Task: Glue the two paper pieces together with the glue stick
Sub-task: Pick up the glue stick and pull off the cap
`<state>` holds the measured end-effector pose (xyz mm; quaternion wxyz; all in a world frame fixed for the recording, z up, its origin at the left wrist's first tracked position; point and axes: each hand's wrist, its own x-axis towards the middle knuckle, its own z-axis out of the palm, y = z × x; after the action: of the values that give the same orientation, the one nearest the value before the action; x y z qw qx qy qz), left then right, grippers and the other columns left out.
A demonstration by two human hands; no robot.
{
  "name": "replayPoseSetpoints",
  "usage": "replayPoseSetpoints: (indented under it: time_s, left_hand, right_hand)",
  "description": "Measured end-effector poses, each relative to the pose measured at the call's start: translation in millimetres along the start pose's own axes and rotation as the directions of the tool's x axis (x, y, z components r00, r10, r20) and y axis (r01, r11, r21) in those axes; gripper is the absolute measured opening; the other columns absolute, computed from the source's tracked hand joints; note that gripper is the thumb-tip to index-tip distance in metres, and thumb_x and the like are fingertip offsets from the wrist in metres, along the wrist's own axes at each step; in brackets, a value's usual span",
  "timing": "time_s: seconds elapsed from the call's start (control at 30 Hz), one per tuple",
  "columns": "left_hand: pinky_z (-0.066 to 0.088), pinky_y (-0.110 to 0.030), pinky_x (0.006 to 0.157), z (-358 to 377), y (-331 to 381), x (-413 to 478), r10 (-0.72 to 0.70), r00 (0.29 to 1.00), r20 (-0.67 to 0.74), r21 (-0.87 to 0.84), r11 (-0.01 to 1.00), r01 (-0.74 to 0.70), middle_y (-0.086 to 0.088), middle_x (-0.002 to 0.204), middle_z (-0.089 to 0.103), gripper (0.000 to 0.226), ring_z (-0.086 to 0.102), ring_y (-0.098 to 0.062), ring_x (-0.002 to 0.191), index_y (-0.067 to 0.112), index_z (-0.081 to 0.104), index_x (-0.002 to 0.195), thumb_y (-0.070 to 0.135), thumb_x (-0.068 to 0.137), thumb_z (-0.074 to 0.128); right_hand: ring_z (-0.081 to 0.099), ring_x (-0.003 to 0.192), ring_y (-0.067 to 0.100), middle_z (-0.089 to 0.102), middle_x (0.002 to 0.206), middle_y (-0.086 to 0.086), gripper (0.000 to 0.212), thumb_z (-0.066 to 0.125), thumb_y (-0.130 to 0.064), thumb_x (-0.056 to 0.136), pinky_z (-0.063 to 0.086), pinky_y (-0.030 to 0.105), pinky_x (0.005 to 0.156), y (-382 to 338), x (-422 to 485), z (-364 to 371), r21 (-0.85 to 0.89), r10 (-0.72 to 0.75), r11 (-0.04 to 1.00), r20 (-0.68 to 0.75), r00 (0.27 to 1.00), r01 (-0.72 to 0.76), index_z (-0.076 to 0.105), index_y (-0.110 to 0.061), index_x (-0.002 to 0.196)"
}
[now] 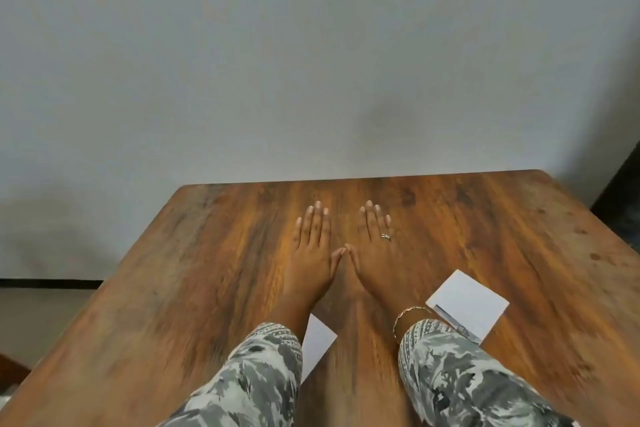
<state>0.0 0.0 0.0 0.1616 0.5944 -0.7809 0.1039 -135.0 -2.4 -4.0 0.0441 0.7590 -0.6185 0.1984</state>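
Table [485, 218]: brown wood grain, set against a pale wall [311, 62].

Left hand [313, 253]: yours, palm down and flat on the table, fingers [317, 218] stretched forward and lying side by side, holding nothing.

Right hand [372, 253]: yours, also flat and palm down, fingers straight and lying side by side, nothing in them. A ring [385, 236] sits on one finger, a bracelet [408, 317] at the wrist. The two thumb tips touch between the hands.

Sleeves [460, 378]: grey patterned, one on each forearm.

Right paper [471, 302]: white piece lying flat just right of your right wrist, its near corner hidden under the sleeve; a faint printed strip runs along its near edge.

Left paper [317, 340]: white piece lying flat between your forearms, partly covered by your left arm and sleeve.

The two papers lie apart, not joined.
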Motion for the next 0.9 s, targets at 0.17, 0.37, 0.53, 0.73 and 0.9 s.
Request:
replayPoseSetpoints:
  time_s: [0.17, 0.37, 0.53, 0.73, 0.9]
  left_hand:
    - [-0.020, -0.034, 0.109, 30.7, -6.9, -33.4, -0.040, 0.999, 0.004, 0.018, 0.999, 0.040, -0.013, 0.153, -0.001, 0.073, -0.009, -0.030, 0.139, 0.006, 0.003, 0.144, 0.055, 0.090, 0.001]
    - [-0.014, -0.035, 0.113, 68.6, -11.6, -76.3, -0.059, 0.998, 0.006, -0.043, 0.997, 0.059, -0.013, 0.152, 0.000, 0.077, -0.006, -0.031, 0.140, 0.007, 0.003, 0.142, 0.058, 0.086, -0.011]
    - [-0.017, -0.035, 0.113, 83.2, -13.4, -100.4, -0.050, 0.999, -0.012, -0.061, 0.997, 0.049, -0.008, 0.151, -0.015, 0.072, -0.018, -0.028, 0.139, 0.011, -0.011, 0.139, 0.057, 0.085, -0.009]
    - [-0.022, -0.030, 0.110, 83.4, -13.1, -129.8, -0.060, 0.998, -0.018, -0.132, 0.990, 0.057, -0.003, 0.147, -0.027, 0.078, -0.028, -0.021, 0.135, 0.017, -0.022, 0.135, 0.064, 0.072, -0.025]
    - [-0.022, -0.028, 0.110, 86.9, 2.8, -151.5, -0.063, 0.997, -0.038, -0.227, 0.972, 0.053, -0.001, 0.149, -0.025, 0.079, -0.026, -0.016, 0.137, 0.020, -0.021, 0.136, 0.065, 0.072, -0.027]
  right_hand:
    - [-0.011, 0.143, 0.028, -0.009, 0.155, 0.013, 0.064, 0.023, -0.039, 0.097, -0.009, 0.038, 0.116, -12.2, -22.8, 38.2, 0.047, 0.007, 0.999, 0.022, 1.000, -0.008, -0.010, -0.008, 0.142]
    - [-0.005, 0.144, 0.029, -0.003, 0.155, 0.014, 0.063, 0.027, -0.036, 0.097, -0.003, 0.040, 0.117, -14.7, -62.1, 77.6, 0.032, -0.042, 0.999, -0.018, 0.999, 0.043, -0.003, -0.005, 0.143]
    - [0.027, 0.137, 0.037, 0.028, 0.148, 0.024, 0.066, 0.056, -0.026, 0.088, 0.017, 0.046, 0.111, -26.4, -85.8, 90.1, 0.012, -0.061, 0.998, -0.075, 0.995, 0.062, 0.025, 0.004, 0.138]
    - [0.026, 0.137, 0.033, 0.034, 0.146, 0.021, 0.062, 0.059, -0.023, 0.087, 0.019, 0.042, 0.108, -33.1, -111.1, 96.8, 0.008, -0.089, 0.996, -0.206, 0.974, 0.092, 0.031, 0.001, 0.137]
    - [0.045, 0.127, 0.037, 0.049, 0.136, 0.020, 0.055, 0.066, -0.012, 0.080, 0.040, 0.046, 0.100, -33.4, -141.0, 93.7, 0.031, -0.118, 0.991, -0.301, 0.946, 0.133, 0.045, -0.002, 0.130]
